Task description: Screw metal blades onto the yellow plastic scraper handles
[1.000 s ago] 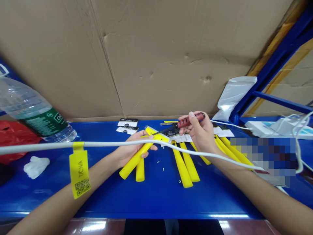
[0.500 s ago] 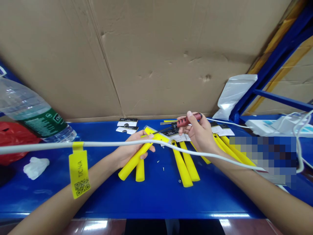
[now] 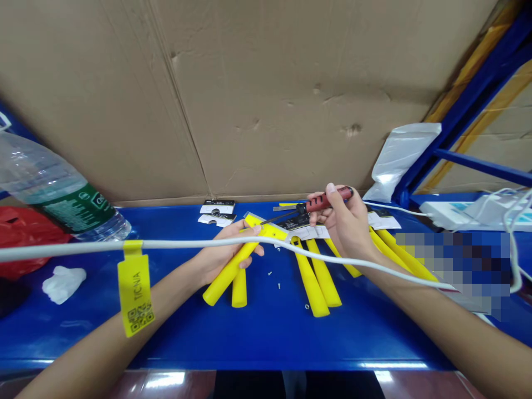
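Note:
My left hand is closed around a yellow scraper, its wide head turned up and to the right. A clear strip edges that head. In my right hand is a screwdriver with a red and black handle. Its shaft slants down to the left, and the tip is at the scraper's head near my left thumb; whether it sits in a screw is too small to tell. Below lie small screws and a nut. Another yellow handle shows under the held scraper.
More yellow handles lie to the right, beside printed cards. A white cable crosses in front of my arms, carrying a yellow tag. At left are a water bottle, a red bag and crumpled tissue.
My right hand has shifted slightly to the right with the screwdriver, the tip staying by the scraper's head. My left hand keeps its hold, almost unmoved.

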Tool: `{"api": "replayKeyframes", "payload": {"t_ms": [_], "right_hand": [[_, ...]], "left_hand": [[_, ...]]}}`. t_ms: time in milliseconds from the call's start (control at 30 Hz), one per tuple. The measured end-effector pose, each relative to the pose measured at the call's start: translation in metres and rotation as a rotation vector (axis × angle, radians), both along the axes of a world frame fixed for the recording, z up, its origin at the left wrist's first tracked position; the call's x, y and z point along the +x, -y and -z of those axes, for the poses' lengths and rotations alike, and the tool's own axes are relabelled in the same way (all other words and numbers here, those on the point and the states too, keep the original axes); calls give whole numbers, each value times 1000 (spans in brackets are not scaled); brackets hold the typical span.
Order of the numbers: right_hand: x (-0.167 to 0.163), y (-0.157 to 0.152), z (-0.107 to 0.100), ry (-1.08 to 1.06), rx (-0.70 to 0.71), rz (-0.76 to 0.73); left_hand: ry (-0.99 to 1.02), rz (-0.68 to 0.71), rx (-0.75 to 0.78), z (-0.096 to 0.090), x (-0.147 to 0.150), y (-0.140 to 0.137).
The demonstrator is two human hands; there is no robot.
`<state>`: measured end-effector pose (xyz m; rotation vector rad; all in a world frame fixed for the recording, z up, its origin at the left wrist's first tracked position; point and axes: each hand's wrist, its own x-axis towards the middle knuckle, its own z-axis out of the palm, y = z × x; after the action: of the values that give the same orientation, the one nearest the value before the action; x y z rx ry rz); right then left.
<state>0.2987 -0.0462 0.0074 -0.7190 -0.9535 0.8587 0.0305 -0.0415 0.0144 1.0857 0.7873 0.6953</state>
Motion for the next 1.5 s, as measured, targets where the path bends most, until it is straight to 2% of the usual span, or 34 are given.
{"api": "replayKeyframes", "payload": {"t_ms": [200, 433, 900, 1267, 1500], "right_hand": [[-5, 6, 0, -4, -71, -135], [-10, 9, -2, -24, -113, -204], [-4, 9, -9, -82, -145, -95], [-14, 15, -8, -117, -250, -247], [-13, 13, -5, -111, -250, -214]], "left_hand": [[3, 20, -3, -1, 1, 0], [-4, 12, 11, -4, 3, 2], [-3, 11, 51, -5, 5, 6], [-26, -6, 8, -3, 5, 4], [12, 21, 31, -4, 5, 6]]}}
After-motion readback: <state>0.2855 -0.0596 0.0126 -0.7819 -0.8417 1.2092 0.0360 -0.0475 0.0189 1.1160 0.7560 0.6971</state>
